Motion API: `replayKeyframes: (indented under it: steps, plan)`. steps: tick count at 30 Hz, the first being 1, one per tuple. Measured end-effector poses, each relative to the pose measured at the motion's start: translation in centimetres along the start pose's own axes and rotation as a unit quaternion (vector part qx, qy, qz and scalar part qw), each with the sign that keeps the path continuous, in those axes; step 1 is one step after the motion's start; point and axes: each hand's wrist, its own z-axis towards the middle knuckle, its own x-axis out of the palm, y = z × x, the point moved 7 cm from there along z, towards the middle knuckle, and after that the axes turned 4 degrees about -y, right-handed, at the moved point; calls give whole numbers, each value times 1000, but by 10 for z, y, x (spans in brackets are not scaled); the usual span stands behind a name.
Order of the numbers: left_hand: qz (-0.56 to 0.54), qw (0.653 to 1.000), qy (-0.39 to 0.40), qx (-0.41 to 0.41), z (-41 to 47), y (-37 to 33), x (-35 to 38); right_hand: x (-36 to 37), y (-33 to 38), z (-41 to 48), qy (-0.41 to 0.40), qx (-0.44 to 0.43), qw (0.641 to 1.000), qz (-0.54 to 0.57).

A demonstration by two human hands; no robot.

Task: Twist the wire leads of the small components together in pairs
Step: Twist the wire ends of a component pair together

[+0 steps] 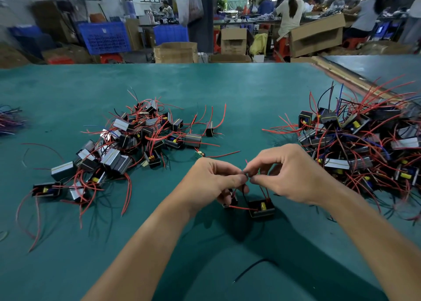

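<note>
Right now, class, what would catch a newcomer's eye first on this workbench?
Two hands, left hand and right hand, pinch red wire leads together at centre, above two small transformers. Tangled transformer piles sit on the green table: the left pile and the right pile.

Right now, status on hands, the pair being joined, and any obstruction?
Left hand and right hand pinching red leads together. Two components hang beneath, one half hidden. Piles left and right; nothing blocking.

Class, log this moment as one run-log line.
step: twisting leads | left hand: pinching wire | right hand: pinching wire | component: on mat under hands | piles: left, right
</note>
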Motion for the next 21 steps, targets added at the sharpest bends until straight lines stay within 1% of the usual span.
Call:
replayKeyframes:
  steps: [5, 8, 11, 13, 15, 19, 21]
  plan:
    - [6, 1000, -2, -7, -1, 1, -2, 0, -1, -2, 19, 8, 1000, 15]
    - [3, 1000, -10, -10, -1, 3, -1, 0, -2, -1, 17, 12, 1000, 16]
    - [12, 1000, -18, -3, -1, 3, 1, 1, -3, -1, 25, 31, 999, 32]
    - [27, 999, -29, 8, -1, 2, 2, 1, -5, -2, 42, 58, 995, 63]
    - [41, 998, -34, 28, 0, 0, 5, 3, -8, -4, 55, 103, 988, 99]
    - [58, 995, -34, 75, 0, -6, 8, 11, -23, -6, 57, 227, 953, 190]
    - [61, 995, -34, 76, 0, -5, 7, 14, -23, -7, 73, 237, 949, 195]
